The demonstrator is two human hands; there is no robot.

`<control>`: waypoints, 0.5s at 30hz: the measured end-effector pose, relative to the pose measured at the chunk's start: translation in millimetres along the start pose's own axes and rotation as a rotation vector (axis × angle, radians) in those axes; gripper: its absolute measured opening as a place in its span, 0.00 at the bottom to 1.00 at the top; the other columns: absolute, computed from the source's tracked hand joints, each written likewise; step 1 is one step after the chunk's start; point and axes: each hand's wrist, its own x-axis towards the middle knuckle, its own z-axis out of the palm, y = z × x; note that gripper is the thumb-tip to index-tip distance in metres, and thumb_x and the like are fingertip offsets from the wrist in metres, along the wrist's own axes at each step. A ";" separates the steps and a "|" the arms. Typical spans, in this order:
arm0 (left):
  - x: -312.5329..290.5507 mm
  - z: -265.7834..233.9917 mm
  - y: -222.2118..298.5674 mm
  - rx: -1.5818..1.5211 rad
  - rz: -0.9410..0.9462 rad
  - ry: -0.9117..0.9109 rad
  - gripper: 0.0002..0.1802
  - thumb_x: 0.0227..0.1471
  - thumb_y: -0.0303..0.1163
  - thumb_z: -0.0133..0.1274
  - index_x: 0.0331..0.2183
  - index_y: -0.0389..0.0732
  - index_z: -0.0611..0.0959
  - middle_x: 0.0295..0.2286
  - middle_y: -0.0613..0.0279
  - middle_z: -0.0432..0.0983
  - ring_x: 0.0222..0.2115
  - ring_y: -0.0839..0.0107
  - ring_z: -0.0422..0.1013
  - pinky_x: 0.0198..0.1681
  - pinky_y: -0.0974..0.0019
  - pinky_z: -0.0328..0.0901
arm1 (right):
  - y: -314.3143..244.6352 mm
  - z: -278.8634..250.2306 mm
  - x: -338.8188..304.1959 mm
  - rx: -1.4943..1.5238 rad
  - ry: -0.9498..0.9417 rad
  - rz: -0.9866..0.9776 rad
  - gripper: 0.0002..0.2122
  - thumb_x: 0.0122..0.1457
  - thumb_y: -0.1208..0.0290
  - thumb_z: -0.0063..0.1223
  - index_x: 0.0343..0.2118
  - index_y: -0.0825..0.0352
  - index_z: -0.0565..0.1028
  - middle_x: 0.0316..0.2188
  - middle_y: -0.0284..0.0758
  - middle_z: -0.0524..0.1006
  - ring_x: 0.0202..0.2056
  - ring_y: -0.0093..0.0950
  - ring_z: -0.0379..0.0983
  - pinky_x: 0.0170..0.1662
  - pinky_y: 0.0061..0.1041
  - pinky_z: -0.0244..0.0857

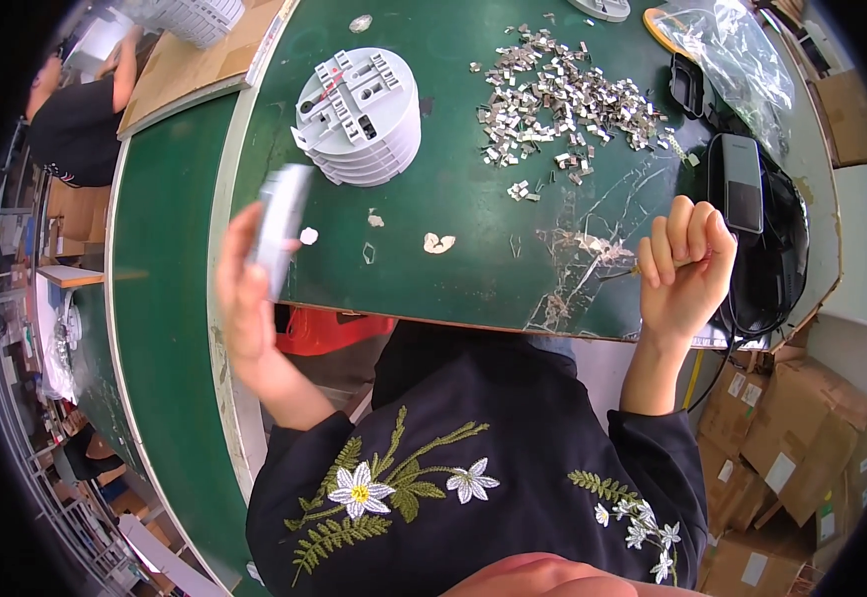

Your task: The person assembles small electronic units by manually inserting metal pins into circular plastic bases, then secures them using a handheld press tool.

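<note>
My left hand (244, 289) grips a light grey plastic piece (282, 224), seen nearly edge-on and smeared by motion, above the table's left edge. Beyond it stands a stack of round grey plastic housings (379, 149); the top one has raised slots, a red strip and dark parts. On the right, my right hand (687, 259) is closed with curled fingers above the front of the table. A thin dark tip sticks out to its left; what the fingers hold is mostly hidden. A spread pile of small shiny metal clips (563, 99) lies at the far middle.
The green table (473, 289) has worn, cracked patches. At right are a black bag (777, 249), a grey-black box-shaped device (742, 184), a black tray (685, 85) and clear plastic film (742, 50). Cardboard boxes (792, 448) stand lower right. Another person (80, 124) works far left.
</note>
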 end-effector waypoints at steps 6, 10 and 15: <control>37.8 -48.3 -5.2 1.059 -0.342 0.635 0.46 0.46 0.58 0.64 0.57 0.34 0.72 0.54 0.40 0.67 0.55 0.45 0.63 0.59 0.46 0.58 | 1.4 1.6 3.9 0.050 -0.001 0.016 0.15 0.66 0.69 0.41 0.20 0.60 0.62 0.19 0.29 0.62 0.14 0.15 0.49 0.14 0.15 0.45; 52.4 -52.4 -12.8 1.427 -0.018 0.674 0.46 0.46 0.56 0.66 0.57 0.34 0.71 0.57 0.39 0.65 0.57 0.45 0.61 0.61 0.51 0.56 | -4.1 15.3 2.4 -0.572 0.018 0.198 0.12 0.66 0.71 0.45 0.24 0.65 0.68 0.22 0.31 0.67 0.14 0.14 0.52 0.16 0.14 0.46; 95.2 46.9 40.1 0.880 0.368 0.011 0.49 0.42 0.49 0.70 0.59 0.33 0.69 0.61 0.44 0.59 0.61 0.54 0.58 0.64 0.54 0.54 | 36.7 7.0 22.7 -1.544 -0.378 -0.210 0.05 0.56 0.77 0.57 0.35 0.67 0.76 0.28 0.34 0.74 0.22 0.25 0.69 0.25 0.21 0.62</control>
